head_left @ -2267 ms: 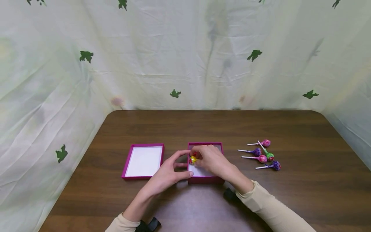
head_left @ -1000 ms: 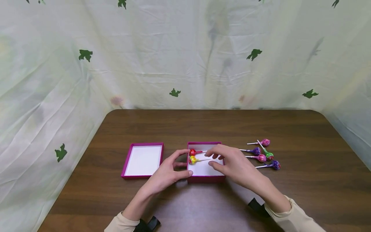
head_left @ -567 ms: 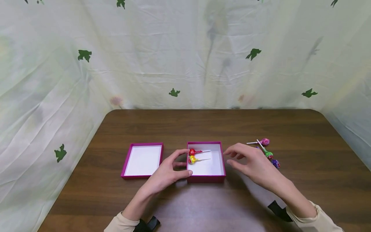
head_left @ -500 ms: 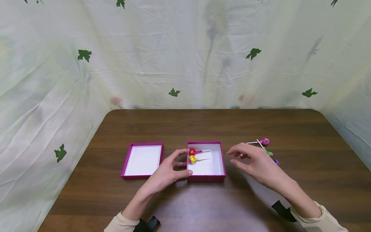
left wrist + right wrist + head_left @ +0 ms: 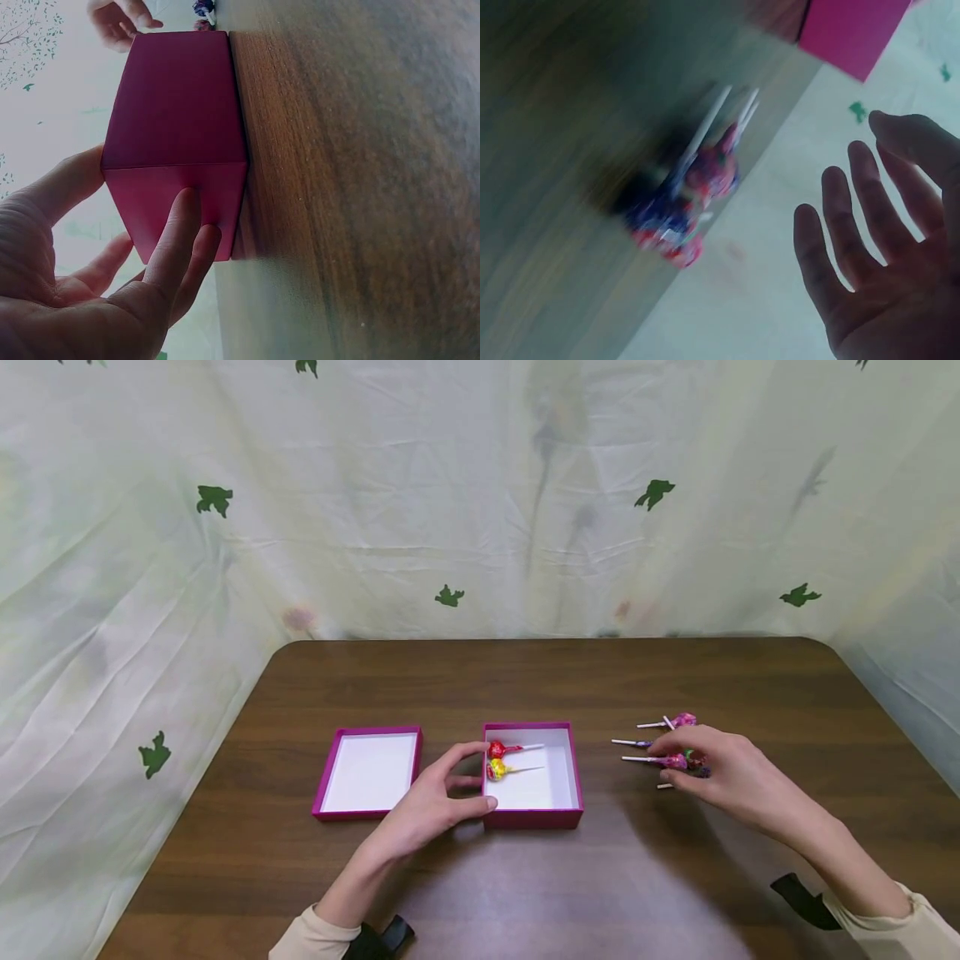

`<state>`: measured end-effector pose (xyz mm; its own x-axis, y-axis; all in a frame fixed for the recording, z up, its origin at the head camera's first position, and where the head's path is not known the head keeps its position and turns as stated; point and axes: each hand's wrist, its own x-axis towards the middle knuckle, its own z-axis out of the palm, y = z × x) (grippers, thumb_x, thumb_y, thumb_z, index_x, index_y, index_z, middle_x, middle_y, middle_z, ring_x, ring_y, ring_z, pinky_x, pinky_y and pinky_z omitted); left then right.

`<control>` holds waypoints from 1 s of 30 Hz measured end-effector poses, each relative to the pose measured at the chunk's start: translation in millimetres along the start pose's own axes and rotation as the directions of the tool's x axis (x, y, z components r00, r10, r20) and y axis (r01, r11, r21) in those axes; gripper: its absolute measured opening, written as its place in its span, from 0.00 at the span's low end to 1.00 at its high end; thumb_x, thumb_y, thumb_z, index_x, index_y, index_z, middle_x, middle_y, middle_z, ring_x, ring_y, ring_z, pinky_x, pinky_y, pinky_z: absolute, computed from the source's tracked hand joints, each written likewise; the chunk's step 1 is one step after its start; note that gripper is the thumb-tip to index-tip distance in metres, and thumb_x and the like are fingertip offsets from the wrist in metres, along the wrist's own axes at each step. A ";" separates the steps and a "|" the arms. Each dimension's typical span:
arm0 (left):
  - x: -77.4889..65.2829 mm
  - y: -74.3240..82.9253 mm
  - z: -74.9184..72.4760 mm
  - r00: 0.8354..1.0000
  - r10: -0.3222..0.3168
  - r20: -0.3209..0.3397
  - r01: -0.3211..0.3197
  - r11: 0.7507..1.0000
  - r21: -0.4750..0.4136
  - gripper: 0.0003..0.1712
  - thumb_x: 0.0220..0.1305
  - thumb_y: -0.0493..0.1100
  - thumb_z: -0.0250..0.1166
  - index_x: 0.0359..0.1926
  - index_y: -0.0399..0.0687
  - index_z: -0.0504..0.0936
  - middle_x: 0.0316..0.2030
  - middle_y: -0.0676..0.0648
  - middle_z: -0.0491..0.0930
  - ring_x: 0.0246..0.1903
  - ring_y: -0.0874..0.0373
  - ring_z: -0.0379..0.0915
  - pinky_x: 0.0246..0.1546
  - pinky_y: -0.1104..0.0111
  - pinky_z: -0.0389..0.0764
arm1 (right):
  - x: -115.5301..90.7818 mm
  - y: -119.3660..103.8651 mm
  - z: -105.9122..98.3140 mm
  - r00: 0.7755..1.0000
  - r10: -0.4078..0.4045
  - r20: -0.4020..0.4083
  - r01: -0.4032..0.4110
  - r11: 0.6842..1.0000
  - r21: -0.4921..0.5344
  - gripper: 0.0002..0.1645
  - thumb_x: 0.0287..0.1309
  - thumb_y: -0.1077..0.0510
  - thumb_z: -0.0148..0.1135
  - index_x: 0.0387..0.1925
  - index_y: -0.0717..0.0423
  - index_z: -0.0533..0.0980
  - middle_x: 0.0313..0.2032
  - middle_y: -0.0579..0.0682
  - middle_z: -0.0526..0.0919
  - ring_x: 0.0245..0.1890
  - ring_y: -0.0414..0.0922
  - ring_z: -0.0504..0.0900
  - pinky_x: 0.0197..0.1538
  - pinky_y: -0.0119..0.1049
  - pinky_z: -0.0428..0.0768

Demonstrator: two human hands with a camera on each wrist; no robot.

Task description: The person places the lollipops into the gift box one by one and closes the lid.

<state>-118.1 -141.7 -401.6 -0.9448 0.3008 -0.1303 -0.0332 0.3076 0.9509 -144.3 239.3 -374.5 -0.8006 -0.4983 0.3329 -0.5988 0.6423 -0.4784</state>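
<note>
An uncovered magenta box (image 5: 532,819) with a white inside stands mid-table. In it lie a red lollipop (image 5: 498,749) and a yellow lollipop (image 5: 497,769), sticks pointing right. My left hand (image 5: 427,802) rests spread fingers against the box's left side, as the left wrist view confirms. Several lollipops lie to the right, among them a front pink lollipop (image 5: 672,762) and a back pink lollipop (image 5: 684,720). Over this group hovers my right hand (image 5: 742,777), partly hiding purple and green ones. Its fingers look extended and apart from the candy in the right wrist view.
Left of the box lies its magenta lid (image 5: 371,774), white inside facing up. The brown wooden table (image 5: 525,893) carries everything. Behind it hangs a pale curtain (image 5: 375,527) with green leaf shapes.
The right hand has left the yellow lollipop inside the box and moved right, to above the lollipop group. The left hand has stayed at the box's left side.
</note>
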 end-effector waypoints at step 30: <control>-0.2 0.1 -1.1 1.000 -0.014 -0.001 0.014 1.000 0.010 0.38 0.56 0.44 0.74 0.67 0.58 0.70 0.68 0.49 0.63 0.56 0.49 0.74 0.52 0.52 0.74 | -7.3 68.5 -7.1 0.935 0.300 0.191 -0.311 0.950 0.033 0.15 0.54 0.66 0.67 0.42 0.46 0.84 0.42 0.51 0.85 0.41 0.49 0.85 0.36 0.34 0.79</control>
<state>-118.3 -142.7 -401.1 -0.9445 0.2956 -0.1431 -0.0430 0.3209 0.9462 -179.6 291.0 -403.9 -0.9230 -0.3845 0.0129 -0.3188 0.7458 -0.5849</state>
